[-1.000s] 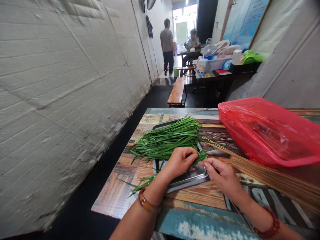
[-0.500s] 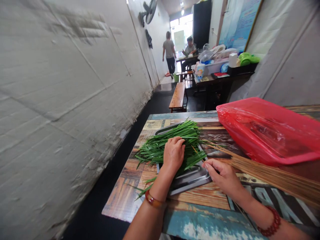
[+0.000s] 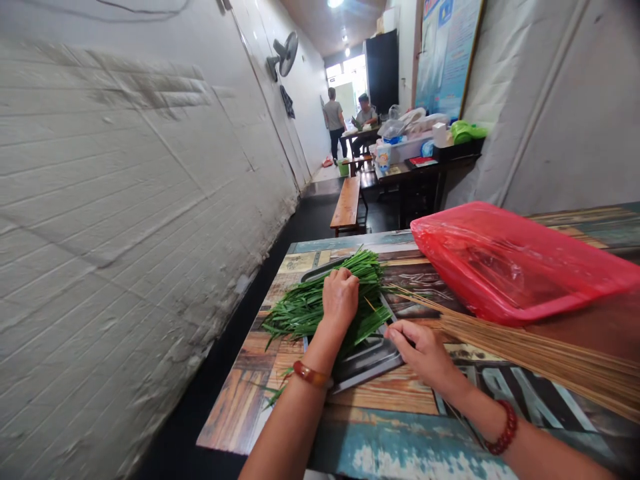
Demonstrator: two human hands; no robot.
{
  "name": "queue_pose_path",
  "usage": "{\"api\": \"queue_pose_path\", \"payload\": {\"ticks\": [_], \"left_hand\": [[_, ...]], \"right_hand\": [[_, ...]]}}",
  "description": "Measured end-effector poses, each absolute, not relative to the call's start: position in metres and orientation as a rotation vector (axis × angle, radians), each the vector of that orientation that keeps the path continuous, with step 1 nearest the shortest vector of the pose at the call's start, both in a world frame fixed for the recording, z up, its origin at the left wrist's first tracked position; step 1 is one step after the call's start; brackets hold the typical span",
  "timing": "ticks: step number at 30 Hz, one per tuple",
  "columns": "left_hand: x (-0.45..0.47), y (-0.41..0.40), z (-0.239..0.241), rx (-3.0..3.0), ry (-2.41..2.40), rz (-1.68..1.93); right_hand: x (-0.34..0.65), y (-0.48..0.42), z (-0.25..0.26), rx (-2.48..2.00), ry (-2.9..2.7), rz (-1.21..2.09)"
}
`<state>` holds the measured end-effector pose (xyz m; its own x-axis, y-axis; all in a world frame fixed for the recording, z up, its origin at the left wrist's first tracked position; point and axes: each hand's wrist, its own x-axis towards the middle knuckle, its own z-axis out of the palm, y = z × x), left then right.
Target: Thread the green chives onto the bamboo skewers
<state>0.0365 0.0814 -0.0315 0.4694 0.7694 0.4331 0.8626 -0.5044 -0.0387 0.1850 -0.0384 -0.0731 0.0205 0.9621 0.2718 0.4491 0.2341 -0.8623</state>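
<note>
A heap of long green garlic chives (image 3: pixel 300 310) lies across a metal tray (image 3: pixel 367 375) on the table. My left hand (image 3: pixel 341 297) rests on the heap, its fingers curled around some chives; the fingertips are partly hidden. Just right of the tray, my right hand (image 3: pixel 419 347) pinches a thin bamboo skewer. The skewer's point shows by the chives' cut ends, and its tail runs back under my right wrist. Beside that hand, a bundle of bamboo skewers (image 3: pixel 530 348) stretches to the right edge.
A red plastic bag (image 3: pixel 500 253) sits behind the skewers on the patterned wooden table (image 3: pixel 250 407). Loose chive leaves lie near my left forearm. Beyond are a wooden bench (image 3: pixel 346 202), a cluttered table (image 3: pixel 400 175) and two people. A white wall (image 3: pixel 125 233) runs along the left.
The view has tilted upward, and the scene sits slightly further left. My hands keep nearly the same places on the chives and skewer. The standing person in the background has turned.
</note>
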Motion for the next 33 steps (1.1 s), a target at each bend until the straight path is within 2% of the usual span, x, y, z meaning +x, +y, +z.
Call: {"api": "queue_pose_path", "payload": {"ticks": [7, 15, 21, 33], "left_hand": [[0.029, 0.085, -0.030, -2.517, -1.350, -0.482], [0.018, 0.059, -0.030, -2.689, -1.351, -0.827], [0.013, 0.045, -0.047, -2.803, -1.416, -0.882], [0.002, 0.046, -0.058, -2.932, -1.500, -1.241]], "right_hand": [[0.184, -0.040, -0.071, -1.349, -1.561, 0.704], [0.184, -0.041, -0.071, -1.347, -1.554, 0.681], [0.184, -0.039, -0.074, -1.383, -1.575, 0.686], [0.188, -0.043, -0.074, -1.472, -1.548, 0.766]]}}
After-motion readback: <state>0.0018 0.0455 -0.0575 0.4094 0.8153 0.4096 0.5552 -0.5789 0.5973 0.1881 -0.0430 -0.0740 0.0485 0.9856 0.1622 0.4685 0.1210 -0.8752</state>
